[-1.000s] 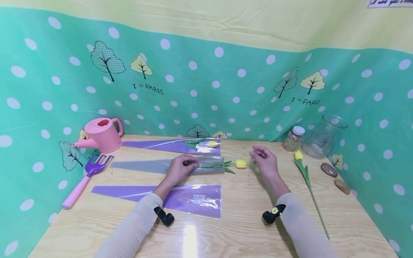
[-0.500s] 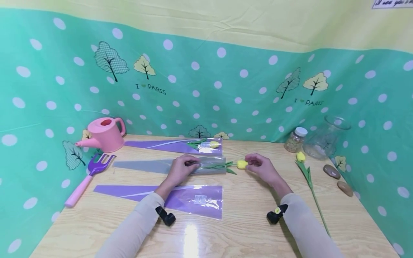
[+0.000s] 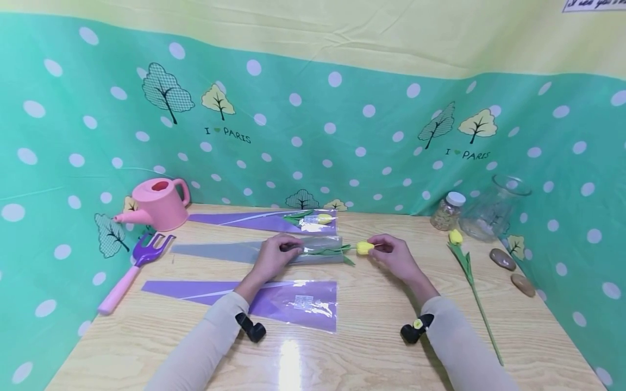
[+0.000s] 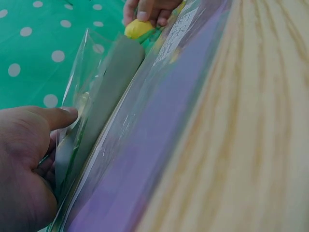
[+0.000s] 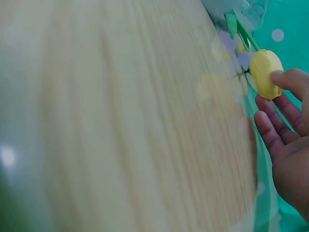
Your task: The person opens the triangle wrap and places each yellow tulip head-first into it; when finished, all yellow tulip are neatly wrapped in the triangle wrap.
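The rear tulip (image 3: pixel 324 219) is already inside the back sleeve (image 3: pixel 254 220), your left hand (image 3: pixel 277 255) grips the grey sleeve (image 3: pixel 215 250), your right hand (image 3: pixel 396 259) pinches the middle tulip (image 3: pixel 363 248), stem in, bloom out, and the loose tulip (image 3: pixel 467 267) and front sleeve (image 3: pixel 286 307) apparently remain to be paired.

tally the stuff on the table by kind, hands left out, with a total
Yellow tulips: 3
Plastic flower sleeves: 3
Loose stones: 2
Watering can: 1
Garden fork: 1
Jar: 1
Glass vase: 1
Total: 12

Wooden table (image 3: pixel 362 347) under wrappers (image 3: pixel 215 251), tulip (image 3: pixel 463 263), stones (image 3: pixel 502 259)
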A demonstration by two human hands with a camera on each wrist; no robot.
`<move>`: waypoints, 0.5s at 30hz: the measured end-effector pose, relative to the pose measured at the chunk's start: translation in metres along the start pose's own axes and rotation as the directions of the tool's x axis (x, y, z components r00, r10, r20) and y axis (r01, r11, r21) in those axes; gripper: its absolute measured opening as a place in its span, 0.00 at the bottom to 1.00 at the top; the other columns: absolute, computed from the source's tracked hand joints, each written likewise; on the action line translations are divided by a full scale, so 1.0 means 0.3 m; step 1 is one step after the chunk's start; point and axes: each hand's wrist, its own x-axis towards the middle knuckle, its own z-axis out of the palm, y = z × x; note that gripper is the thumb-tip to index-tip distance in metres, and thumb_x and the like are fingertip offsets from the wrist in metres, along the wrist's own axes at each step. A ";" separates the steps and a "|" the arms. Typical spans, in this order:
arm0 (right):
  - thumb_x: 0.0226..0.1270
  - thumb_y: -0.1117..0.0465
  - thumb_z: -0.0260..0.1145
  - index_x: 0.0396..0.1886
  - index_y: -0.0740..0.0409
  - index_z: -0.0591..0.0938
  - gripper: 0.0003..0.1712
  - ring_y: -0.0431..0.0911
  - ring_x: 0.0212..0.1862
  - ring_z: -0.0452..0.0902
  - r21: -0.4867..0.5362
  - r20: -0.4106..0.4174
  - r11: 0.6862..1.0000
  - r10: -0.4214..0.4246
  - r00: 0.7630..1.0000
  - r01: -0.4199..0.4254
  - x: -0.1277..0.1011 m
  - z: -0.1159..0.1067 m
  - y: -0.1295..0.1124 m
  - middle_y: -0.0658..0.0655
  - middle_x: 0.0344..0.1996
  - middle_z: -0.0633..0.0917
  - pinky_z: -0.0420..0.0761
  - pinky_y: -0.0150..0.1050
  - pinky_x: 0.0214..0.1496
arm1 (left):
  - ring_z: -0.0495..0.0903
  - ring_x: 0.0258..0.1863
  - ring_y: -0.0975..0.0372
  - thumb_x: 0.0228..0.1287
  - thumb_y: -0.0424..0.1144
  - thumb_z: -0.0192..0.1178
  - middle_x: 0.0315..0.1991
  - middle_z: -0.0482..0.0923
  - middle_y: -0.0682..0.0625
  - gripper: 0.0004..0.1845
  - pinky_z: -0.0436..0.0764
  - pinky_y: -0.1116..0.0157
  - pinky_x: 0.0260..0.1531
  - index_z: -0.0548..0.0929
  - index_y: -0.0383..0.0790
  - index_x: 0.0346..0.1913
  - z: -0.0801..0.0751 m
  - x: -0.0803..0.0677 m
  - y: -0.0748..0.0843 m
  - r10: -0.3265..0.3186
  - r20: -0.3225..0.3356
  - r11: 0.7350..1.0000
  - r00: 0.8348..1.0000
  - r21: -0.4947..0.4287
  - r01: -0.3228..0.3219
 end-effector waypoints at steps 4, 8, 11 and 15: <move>0.68 0.65 0.71 0.57 0.60 0.84 0.18 0.43 0.45 0.83 0.057 -0.003 0.998 0.013 1.000 -0.013 -0.005 0.024 -0.018 0.64 0.52 0.86 0.86 0.32 0.43 | 0.85 0.52 0.55 0.63 0.36 0.73 0.50 0.88 0.48 0.10 0.85 0.56 0.56 0.91 0.45 0.47 0.000 -0.001 0.001 -0.001 0.005 1.000 1.000 0.002 0.001; 0.67 0.64 0.72 0.57 0.60 0.84 0.19 0.44 0.46 0.83 0.079 0.000 0.997 -0.008 1.000 0.008 -0.009 0.053 -0.036 0.63 0.51 0.86 0.86 0.32 0.45 | 0.85 0.53 0.55 0.63 0.36 0.73 0.51 0.88 0.48 0.11 0.84 0.56 0.57 0.91 0.46 0.48 -0.001 -0.002 0.007 -0.002 0.016 1.000 1.000 -0.003 0.002; 0.67 0.65 0.72 0.57 0.60 0.84 0.19 0.45 0.49 0.83 0.089 0.008 0.996 -0.026 1.000 0.025 -0.012 0.077 -0.048 0.62 0.52 0.86 0.85 0.30 0.49 | 0.85 0.53 0.55 0.63 0.36 0.73 0.52 0.88 0.48 0.11 0.84 0.55 0.56 0.91 0.46 0.48 -0.003 -0.003 0.012 0.011 0.021 1.000 1.000 0.000 -0.011; 0.66 0.66 0.72 0.56 0.61 0.84 0.19 0.45 0.49 0.83 0.111 0.017 0.992 -0.054 0.998 0.052 -0.013 0.108 -0.059 0.63 0.53 0.86 0.85 0.29 0.51 | 0.85 0.52 0.55 0.63 0.36 0.73 0.52 0.88 0.48 0.11 0.84 0.55 0.56 0.91 0.46 0.48 -0.003 -0.003 0.016 0.023 0.018 1.000 1.000 0.002 -0.023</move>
